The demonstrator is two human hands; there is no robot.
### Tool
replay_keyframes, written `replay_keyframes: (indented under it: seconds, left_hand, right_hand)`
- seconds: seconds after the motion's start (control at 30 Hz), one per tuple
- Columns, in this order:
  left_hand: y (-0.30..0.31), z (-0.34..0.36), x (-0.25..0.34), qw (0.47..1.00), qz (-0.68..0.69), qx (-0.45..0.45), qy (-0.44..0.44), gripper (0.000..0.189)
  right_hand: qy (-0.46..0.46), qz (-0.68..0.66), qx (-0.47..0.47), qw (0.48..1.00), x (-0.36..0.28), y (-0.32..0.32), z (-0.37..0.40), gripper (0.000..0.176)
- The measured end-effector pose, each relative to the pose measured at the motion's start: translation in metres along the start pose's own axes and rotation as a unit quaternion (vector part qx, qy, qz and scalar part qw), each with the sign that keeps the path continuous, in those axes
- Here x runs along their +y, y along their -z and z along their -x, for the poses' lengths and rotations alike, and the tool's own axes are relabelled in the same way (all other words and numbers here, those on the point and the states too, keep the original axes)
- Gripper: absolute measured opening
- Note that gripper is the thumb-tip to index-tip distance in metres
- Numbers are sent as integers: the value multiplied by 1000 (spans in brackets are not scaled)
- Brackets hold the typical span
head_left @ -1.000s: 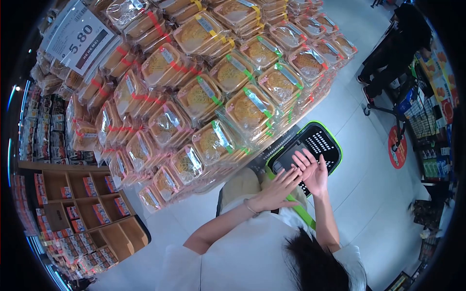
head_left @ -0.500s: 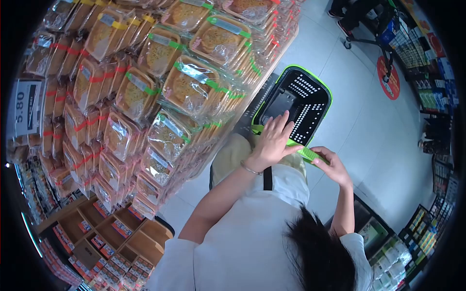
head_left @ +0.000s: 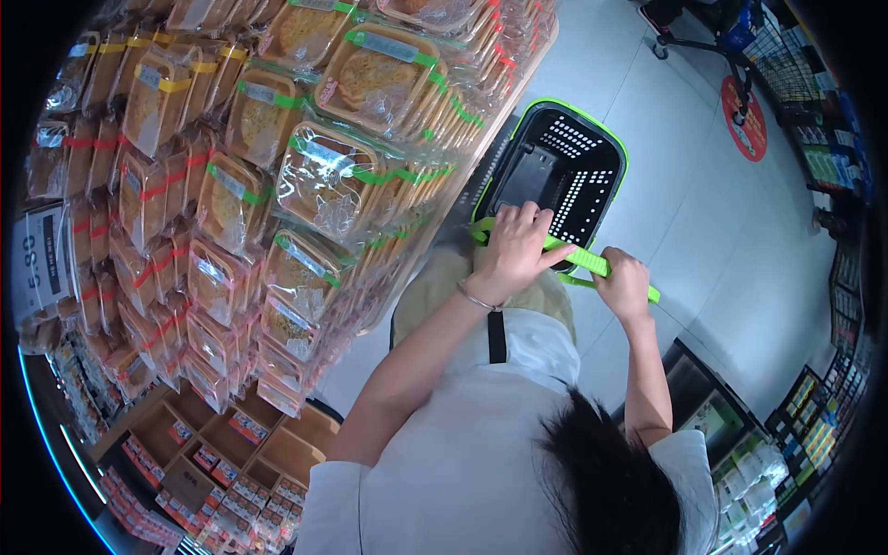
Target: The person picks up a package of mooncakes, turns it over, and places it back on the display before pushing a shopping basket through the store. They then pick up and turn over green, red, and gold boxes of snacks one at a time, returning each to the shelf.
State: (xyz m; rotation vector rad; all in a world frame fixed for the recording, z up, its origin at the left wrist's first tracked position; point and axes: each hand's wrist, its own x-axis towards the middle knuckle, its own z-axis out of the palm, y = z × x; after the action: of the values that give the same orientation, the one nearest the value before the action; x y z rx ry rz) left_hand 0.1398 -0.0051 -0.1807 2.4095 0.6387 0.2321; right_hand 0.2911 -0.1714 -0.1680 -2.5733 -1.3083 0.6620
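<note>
A black shopping basket (head_left: 595,190) with a green rim hangs in front of my legs, its opening facing up. No goods show inside it. My left hand (head_left: 514,248), with a bracelet at the wrist, has its fingers curled over the left part of the green handle (head_left: 585,260), thumb stretched along it. Farther right, my right hand (head_left: 624,285) is wrapped round the same handle, whose end sticks out past the fist.
Wrapped food trays (head_left: 328,185) are stacked on a display at the left, beside a price sign (head_left: 42,259). Wooden bins (head_left: 217,435) stand lower left. A wheeled cart (head_left: 708,46) and a person's shoe (head_left: 657,20) are at the upper right.
The fingers of my left hand have curled over the handle. My right hand has closed round it from a looser hold. The display and floor have shifted slightly in view.
</note>
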Motion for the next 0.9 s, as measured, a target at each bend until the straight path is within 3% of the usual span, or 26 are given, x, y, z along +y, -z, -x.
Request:
replay_keyframes:
  seconds: [0.37, 0.47, 0.9]
  left_hand:
    - [7, 11, -14, 997, 16, 40, 67, 56]
    - [9, 14, -15, 997, 16, 22, 77, 55]
    - [15, 18, -16, 998, 48, 9, 32, 49]
  right_hand:
    - [40, 40, -75, 996, -18, 5, -32, 13]
    - [61, 9, -46, 997, -22, 7, -28, 13]
    - [59, 37, -77, 995, -18, 8, -24, 17]
